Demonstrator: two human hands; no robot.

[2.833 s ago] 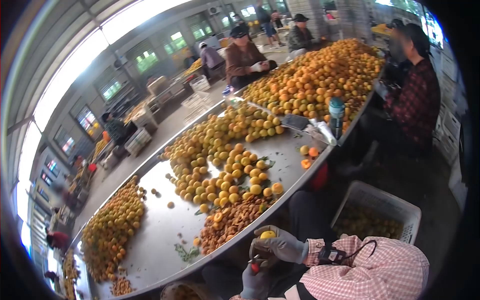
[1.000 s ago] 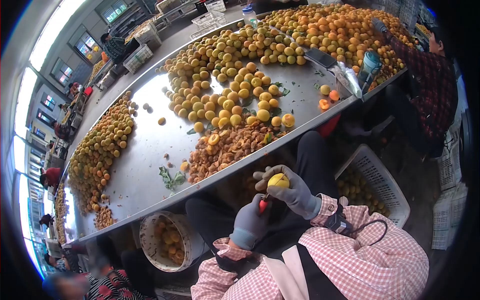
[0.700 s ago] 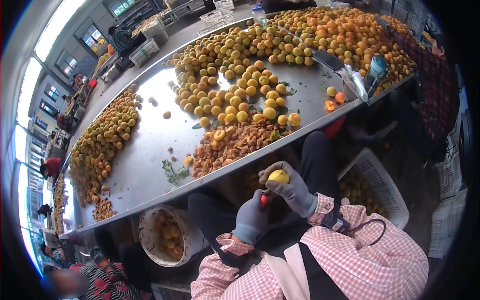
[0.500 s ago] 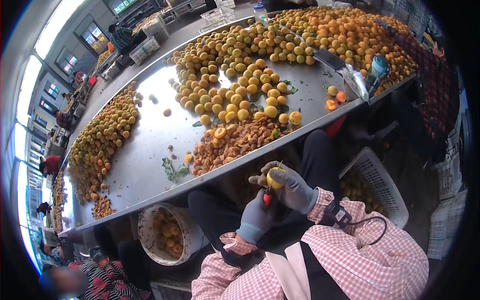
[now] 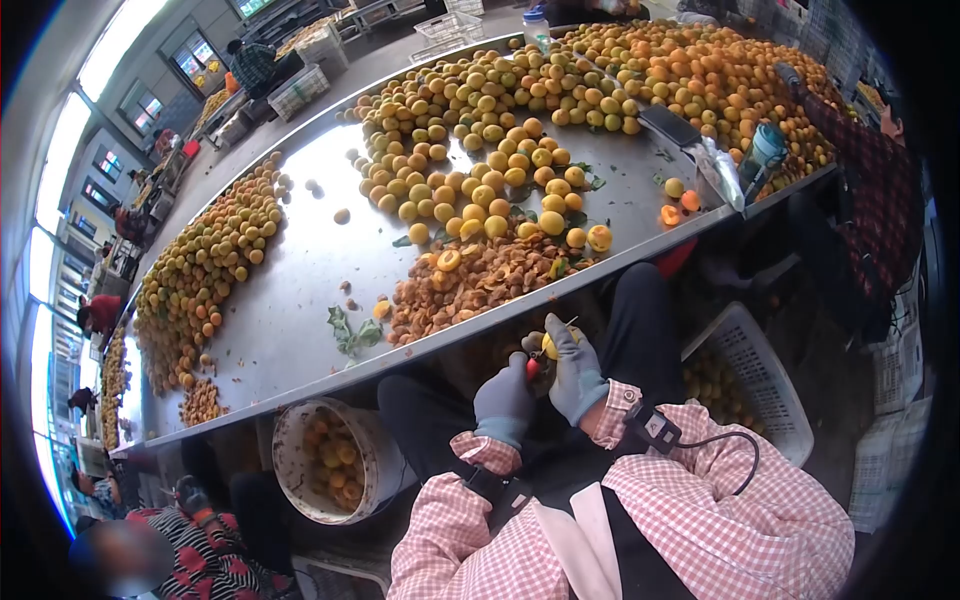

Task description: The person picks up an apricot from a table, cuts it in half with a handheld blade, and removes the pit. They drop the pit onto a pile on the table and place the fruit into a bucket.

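Both my hands wear grey gloves and meet just below the table's near edge, above my lap. My left hand [image 5: 504,400] is closed on a small knife with a red handle [image 5: 533,368]; its thin blade tip shows beyond the fruit. In my right hand [image 5: 577,375] is a yellow apricot [image 5: 549,346], gripped against the knife and partly covered by the fingers. On the table in front of them lies a heap of brown pits [image 5: 450,300], with apricot halves [image 5: 448,261] on top. Whole apricots [image 5: 497,226] lie just behind the heap.
A white bucket [image 5: 300,470] holding apricots stands at my left, a white crate [image 5: 770,385] at my right. The metal table [image 5: 300,310] carries large apricot piles, leaves [image 5: 350,332], a phone [image 5: 670,125] and a bottle [image 5: 765,155]. Other people sit at left and right.
My left hand has moved up and my right hand slightly left, with the right fingers now pointing away from me. Knife and apricot stay in hand. The whole view has shifted slightly.
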